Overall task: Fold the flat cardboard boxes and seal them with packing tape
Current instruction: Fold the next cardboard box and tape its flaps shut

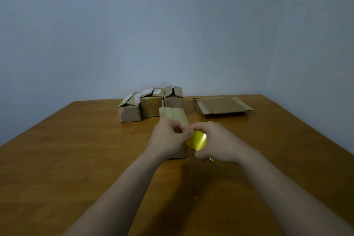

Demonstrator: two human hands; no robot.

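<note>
Tape (197,141) pinched by left hand (168,140) and right hand (216,143) at closed box (173,116), contents hidden.

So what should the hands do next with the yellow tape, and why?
Probably pull a strip off the yellow tape and lay it along the top seam of the near box. The right hand holds the roll, the left hand pinches at its edge, and the box's flaps lie shut.

We log a brown wooden bench (76,159). Along its far edge sits a row: left box (129,110), middle box (152,104), right box (173,97). Just before them, a fourth box (173,116). Near the far right corner, flat cardboard (222,105).
</note>
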